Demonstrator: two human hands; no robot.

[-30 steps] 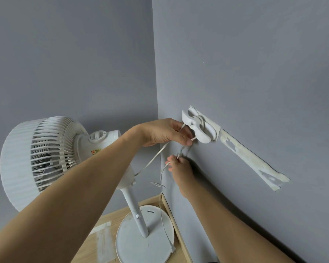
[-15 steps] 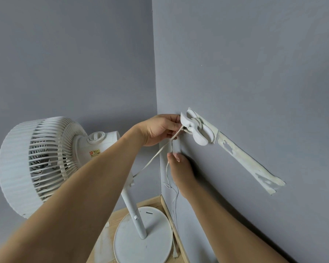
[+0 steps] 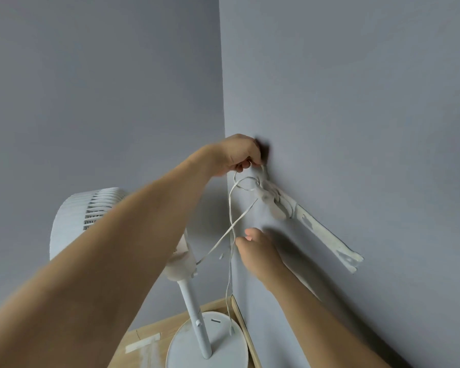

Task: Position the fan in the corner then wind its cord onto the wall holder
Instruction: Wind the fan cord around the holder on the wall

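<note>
Head view: A white fan on a pole and round base stands in the corner where two grey walls meet, on a wooden floor. The left hand reaches up against the right-hand wall, fingers curled, pinching a loop of the thin white cord just above the white holder, which is fixed to that wall with a strip of white tape trailing down from it. The cord runs round the holder, crosses itself below and hangs down to the base. The right hand is below the holder, close beside the hanging cord; blur hides whether its fingers grip the strand.
</note>
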